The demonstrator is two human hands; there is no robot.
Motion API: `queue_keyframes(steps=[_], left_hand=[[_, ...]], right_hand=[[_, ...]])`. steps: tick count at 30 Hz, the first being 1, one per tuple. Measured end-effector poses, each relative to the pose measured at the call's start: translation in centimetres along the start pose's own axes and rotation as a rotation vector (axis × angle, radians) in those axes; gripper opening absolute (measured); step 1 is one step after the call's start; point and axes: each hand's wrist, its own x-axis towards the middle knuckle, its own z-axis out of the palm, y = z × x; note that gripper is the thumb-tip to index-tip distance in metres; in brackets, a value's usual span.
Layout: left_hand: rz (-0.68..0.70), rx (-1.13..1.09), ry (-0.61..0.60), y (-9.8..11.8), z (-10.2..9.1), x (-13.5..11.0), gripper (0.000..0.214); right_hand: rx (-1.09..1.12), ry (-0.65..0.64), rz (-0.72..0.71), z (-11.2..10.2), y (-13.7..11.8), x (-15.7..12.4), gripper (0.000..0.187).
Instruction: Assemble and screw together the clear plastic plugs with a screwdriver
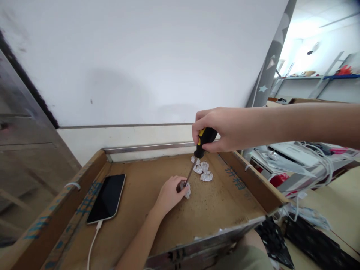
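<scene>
My right hand (222,127) is closed round the black and yellow handle of a screwdriver (203,142), which points down and left. Its thin shaft ends at a small white part (187,191) that my left hand (170,195) pinches against the cardboard floor of a shallow tray (157,210). Just behind, near the tray's back right, lie a few more small white parts (203,170) in a loose cluster.
A black phone (107,198) lies face up at the tray's left, with a white cable (92,243) plugged into its near end. Cardboard walls (253,183) rim the tray. To the right are white cables and boxes (298,157); a white wall stands behind.
</scene>
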Motion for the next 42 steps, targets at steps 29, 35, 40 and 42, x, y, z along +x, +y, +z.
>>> queue_keyframes(steps=[29, 35, 40, 42], left_hand=[[-0.233, 0.098, 0.255, -1.0, -1.4, 0.2, 0.017], [-0.28, 0.159, 0.246, -1.1, -1.6, 0.1, 0.016], [-0.301, 0.172, 0.229, -1.0, -1.3, 0.2, 0.018], [-0.284, 0.187, 0.219, -1.0, -1.1, 0.2, 0.017]], right_hand=[[-0.231, 0.217, -0.05, -0.5, 1.6, -1.9, 0.026], [-0.562, 0.356, -0.182, 10.4, 0.3, -6.3, 0.029], [-0.212, 0.481, 0.281, 21.7, -1.4, -11.1, 0.021], [-0.048, 0.424, 0.462, 24.4, -2.0, -11.5, 0.021]])
